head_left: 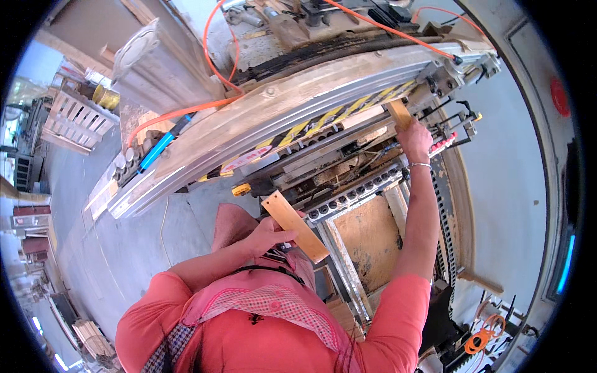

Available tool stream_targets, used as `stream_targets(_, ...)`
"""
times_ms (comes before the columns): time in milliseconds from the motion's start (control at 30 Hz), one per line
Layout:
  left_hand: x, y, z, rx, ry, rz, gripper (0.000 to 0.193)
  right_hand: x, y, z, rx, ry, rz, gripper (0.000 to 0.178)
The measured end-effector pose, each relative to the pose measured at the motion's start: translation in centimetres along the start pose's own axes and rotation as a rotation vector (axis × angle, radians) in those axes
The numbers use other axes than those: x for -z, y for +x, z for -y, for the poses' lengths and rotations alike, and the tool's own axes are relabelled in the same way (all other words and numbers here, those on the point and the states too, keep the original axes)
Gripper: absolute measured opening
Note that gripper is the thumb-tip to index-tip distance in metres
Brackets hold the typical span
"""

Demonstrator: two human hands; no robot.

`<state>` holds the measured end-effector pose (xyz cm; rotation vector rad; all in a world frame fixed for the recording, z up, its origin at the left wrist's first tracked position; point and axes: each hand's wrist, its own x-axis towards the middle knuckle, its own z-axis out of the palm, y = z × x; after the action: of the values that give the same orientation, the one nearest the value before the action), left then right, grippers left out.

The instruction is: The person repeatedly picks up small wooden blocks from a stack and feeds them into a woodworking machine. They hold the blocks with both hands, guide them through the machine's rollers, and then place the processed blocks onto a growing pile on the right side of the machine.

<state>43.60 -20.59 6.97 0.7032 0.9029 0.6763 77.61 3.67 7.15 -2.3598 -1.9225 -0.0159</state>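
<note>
My left hand [272, 237] is closed round a short flat wooden board [295, 225], held slanted in front of my body. Two small dark holes show near the board's upper end. Stretched out to the far right, my right hand [414, 140] grips a second wooden piece [398, 112] at the machine. That piece reaches in under the striped yellow-and-black guard strip [317, 126]; its far end is hidden there. A row of round dark rollers [356, 196] runs along the machine's near rail, between my two arms.
A wood-topped metal beam [267, 96] arches across the machine, with an orange hose [180, 113] and a blue air gun [158, 151] on it. A yellow-ended part [242, 189] juts out near my left hand. Clamps [460, 121] stand at the right, and a pallet [78, 118] at far left.
</note>
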Motion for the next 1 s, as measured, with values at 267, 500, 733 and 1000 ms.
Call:
stream_targets(267, 2.0, -1.9, 1.0, -0.039, 0.105, -0.193, 0.028, -1.0, 0.4, -0.3, -0.034, -0.034, 0.005, 0.042)
stream_targets(500, 4.0, -0.2, 3.1, -0.211, 0.343, -0.129, 0.027, 0.0, 0.3, 0.5, -0.004, -0.074, 0.037, 0.039)
stream_targets(733, 5.2, 1.8, 5.4, -0.39, 0.356, 0.006, 0.031, 0.3, 0.3, 0.8, -0.047, -0.059, 0.048, 0.039)
stream_targets(1000, 5.6, 1.4, 3.3, -0.395, 0.489, 0.206, 0.042, 0.5, 0.2, 1.4, -0.079, -0.07, 0.041, 0.038)
